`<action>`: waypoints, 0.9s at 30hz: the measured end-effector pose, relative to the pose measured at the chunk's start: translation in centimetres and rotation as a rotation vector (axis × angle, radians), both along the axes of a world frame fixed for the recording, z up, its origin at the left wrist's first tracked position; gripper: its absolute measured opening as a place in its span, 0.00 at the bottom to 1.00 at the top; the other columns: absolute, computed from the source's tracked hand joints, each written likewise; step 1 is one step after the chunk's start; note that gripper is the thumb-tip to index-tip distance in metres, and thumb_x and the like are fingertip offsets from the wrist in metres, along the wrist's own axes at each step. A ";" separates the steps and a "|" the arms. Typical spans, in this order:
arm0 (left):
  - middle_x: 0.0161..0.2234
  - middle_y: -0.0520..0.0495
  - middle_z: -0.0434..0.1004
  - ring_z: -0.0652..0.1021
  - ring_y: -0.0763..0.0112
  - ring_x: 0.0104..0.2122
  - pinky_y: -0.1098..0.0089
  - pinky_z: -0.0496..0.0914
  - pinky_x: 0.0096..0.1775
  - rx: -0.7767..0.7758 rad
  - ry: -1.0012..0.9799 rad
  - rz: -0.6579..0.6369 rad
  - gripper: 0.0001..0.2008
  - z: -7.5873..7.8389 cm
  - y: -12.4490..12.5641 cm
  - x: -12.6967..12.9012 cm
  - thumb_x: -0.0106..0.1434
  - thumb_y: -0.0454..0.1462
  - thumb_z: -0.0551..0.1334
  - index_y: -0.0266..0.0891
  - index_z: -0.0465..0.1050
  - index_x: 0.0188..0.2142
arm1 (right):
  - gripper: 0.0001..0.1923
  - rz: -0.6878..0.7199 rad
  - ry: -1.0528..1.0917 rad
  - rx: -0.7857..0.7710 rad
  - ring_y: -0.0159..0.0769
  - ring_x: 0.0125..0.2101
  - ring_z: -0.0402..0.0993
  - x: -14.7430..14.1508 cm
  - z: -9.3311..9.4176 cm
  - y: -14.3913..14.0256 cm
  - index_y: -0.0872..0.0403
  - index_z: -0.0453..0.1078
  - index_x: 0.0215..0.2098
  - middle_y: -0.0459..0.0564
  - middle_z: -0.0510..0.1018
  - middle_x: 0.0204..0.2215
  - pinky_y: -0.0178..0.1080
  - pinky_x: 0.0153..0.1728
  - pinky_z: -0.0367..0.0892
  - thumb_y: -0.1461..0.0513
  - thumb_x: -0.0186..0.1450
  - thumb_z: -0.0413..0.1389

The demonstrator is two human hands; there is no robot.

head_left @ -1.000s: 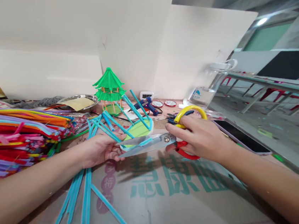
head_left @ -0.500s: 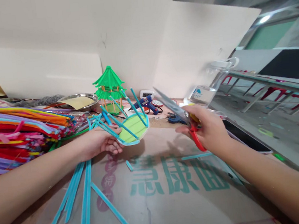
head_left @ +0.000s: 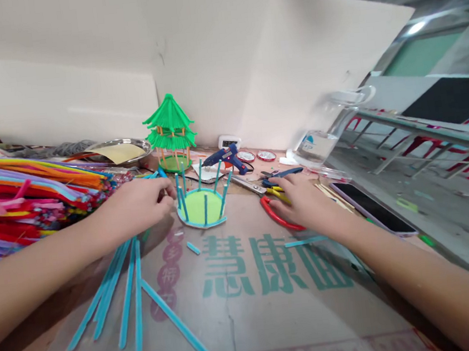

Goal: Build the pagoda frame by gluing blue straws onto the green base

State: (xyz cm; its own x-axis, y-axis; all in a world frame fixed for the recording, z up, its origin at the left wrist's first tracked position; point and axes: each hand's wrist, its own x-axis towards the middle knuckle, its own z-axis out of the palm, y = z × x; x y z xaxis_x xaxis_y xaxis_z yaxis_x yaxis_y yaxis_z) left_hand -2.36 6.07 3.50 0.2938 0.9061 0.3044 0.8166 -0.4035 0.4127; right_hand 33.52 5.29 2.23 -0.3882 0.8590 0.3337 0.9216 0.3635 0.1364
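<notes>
A round light-green base [head_left: 205,207] rimmed with light-blue pipe cleaner sits on the mat, with several short blue posts standing around its edge. My left hand [head_left: 153,202] is at its left side, fingers loosely curled with a gap between thumb and forefinger; nothing shows in them. Whether the fingertips touch the nearest post I cannot tell. My right hand [head_left: 299,199] rests over the handles of red-handled scissors [head_left: 278,215], which lie on the table with blades pointing up and left. Long light-blue pipe cleaners [head_left: 137,308] spread below my left forearm, and a short cut piece [head_left: 193,248] lies before the base.
A green pagoda model [head_left: 171,134] stands behind the base, near a blue glue gun [head_left: 228,158]. Dark-blue pliers [head_left: 280,177] lie beyond the scissors. Colourful pipe cleaner bundles [head_left: 32,202] fill the left. At right are a phone [head_left: 374,208] and a clear plastic jug [head_left: 318,139].
The base went from being held tilted in my left hand to standing level on the mat. My right hand lowered the raised scissors to the table.
</notes>
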 end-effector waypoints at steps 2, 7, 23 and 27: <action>0.19 0.50 0.70 0.68 0.64 0.20 0.67 0.52 0.27 0.004 0.090 0.014 0.07 0.6 -0.8 0.0 0.55 0.36 0.64 0.44 0.67 0.23 | 0.15 0.042 0.060 0.078 0.52 0.44 0.76 -0.8 1.3 -1.0 0.59 0.74 0.49 0.63 0.77 0.45 0.49 0.45 0.69 0.57 0.70 0.55; 0.16 0.51 0.62 0.60 0.68 0.16 0.65 0.45 0.26 0.132 0.131 -0.047 0.12 0.3 -2.8 0.3 0.54 0.39 0.66 0.43 0.63 0.21 | 0.10 0.339 0.258 -0.153 0.36 0.33 0.74 -4.8 2.6 -4.5 0.52 0.74 0.35 0.48 0.78 0.32 0.37 0.36 0.65 0.57 0.71 0.56; 0.38 0.43 0.82 0.82 0.55 0.36 0.64 0.71 0.36 -0.168 0.269 -0.076 0.16 -1.2 1.0 -0.9 0.65 0.47 0.52 0.41 0.69 0.45 | 0.07 0.519 0.348 -0.681 0.32 0.34 0.75 -10.7 2.6 -5.3 0.55 0.75 0.39 0.49 0.82 0.36 0.33 0.35 0.64 0.62 0.71 0.56; 0.34 0.39 0.81 0.81 0.53 0.33 0.63 0.66 0.31 -0.013 0.506 0.115 0.17 0.3 -0.5 -1.6 0.66 0.41 0.51 0.37 0.71 0.47 | 0.18 0.622 0.575 -1.206 0.28 0.26 0.75 -5.1 7.4 -6.2 0.54 0.76 0.35 0.47 0.80 0.28 0.29 0.29 0.68 0.50 0.71 0.57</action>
